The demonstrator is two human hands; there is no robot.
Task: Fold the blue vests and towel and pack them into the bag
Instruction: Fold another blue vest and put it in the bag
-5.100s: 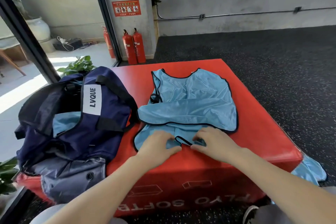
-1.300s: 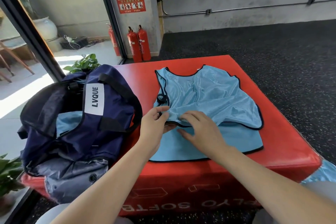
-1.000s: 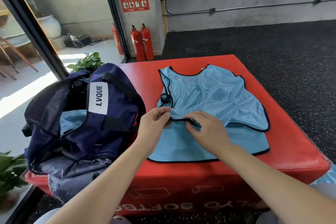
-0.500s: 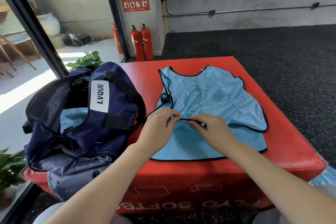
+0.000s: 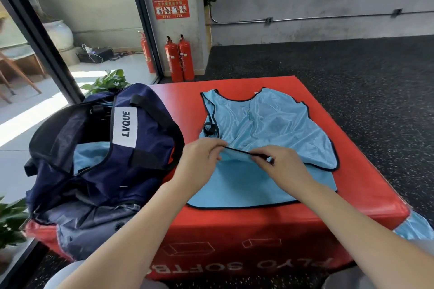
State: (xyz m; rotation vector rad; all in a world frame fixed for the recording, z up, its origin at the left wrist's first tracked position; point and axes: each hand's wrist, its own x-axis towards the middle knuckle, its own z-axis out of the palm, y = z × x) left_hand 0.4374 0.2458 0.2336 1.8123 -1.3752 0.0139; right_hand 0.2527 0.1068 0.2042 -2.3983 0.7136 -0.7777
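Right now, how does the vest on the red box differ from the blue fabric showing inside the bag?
The vest lies spread on the red box, its whole outline showing; the blue fabric sits inside the bag, only partly visible. Both hands pinch the vest's black edge; nothing touches the fabric. Both are light blue.

A light blue vest point(image 5: 270, 134) lies spread on a red soft box point(image 5: 366, 192). The left hand point(image 5: 199, 162) and right hand point(image 5: 281, 164) each pinch its black-trimmed edge, lifted taut between them above the lower layer. Left of the vest sits an open navy bag point(image 5: 101, 162) with blue fabric inside. Two red fire extinguishers point(image 5: 179, 61) stand by the wall.
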